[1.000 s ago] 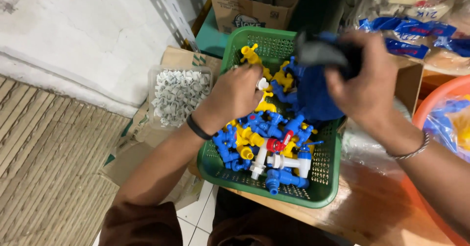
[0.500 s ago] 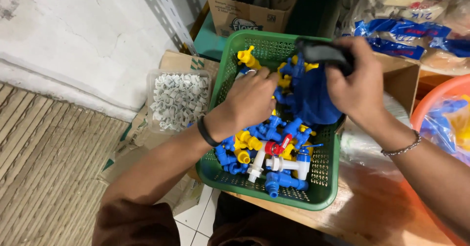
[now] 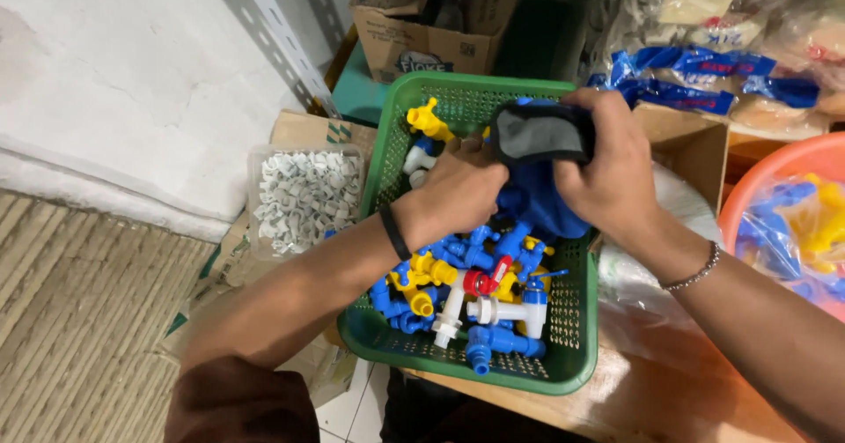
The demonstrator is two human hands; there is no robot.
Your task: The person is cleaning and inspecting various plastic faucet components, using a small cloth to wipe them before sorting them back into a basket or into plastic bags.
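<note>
Both hands crept up the green basket [image 3: 576,337].
Right hand [image 3: 607,174] gripped a blue cloth [image 3: 537,201] (dark-edged); left hand [image 3: 458,192], beside it, hid its fingers among taps [image 3: 480,298].

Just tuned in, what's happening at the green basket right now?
A person is working over a green basket of blue, yellow and white plastic taps. The right hand grips a blue cloth by its grey edge, above the basket. The left hand reaches in beside the cloth. A clear tub of small white clips sits to the left.
</note>
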